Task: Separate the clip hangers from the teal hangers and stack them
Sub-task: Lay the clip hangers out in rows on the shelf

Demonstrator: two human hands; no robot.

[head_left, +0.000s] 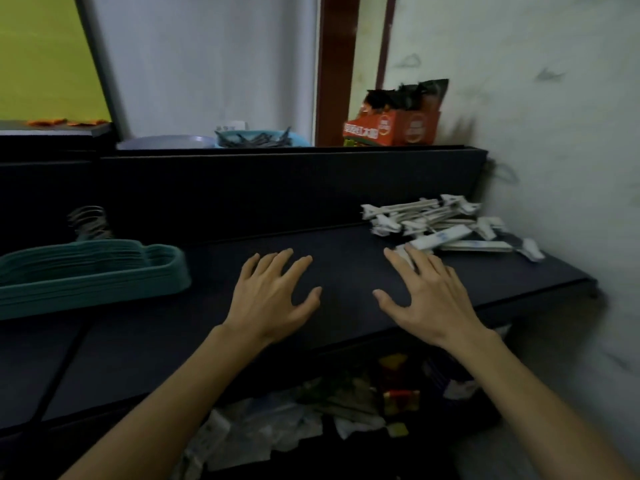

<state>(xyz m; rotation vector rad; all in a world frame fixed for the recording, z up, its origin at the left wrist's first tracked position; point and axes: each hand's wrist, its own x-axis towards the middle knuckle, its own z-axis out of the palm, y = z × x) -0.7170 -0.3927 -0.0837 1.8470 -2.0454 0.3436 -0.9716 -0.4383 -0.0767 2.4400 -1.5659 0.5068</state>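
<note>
Teal hangers (90, 271) lie stacked flat at the desk's (346, 244) left edge, their metal hooks pointing toward the back panel. The left hand (273, 299) sits palm-down on the middle of the desk, fingers spread and straight, grasping nothing. The right hand (429, 299) lies just beside it, likewise flat and released, its fingertips touching the nearest piece of the white clip hangers (440, 225). Those are heaped loosely in the desk's back right corner, near the wall. Above, a red box (391, 128) stands on the ledge behind the back panel.
</note>
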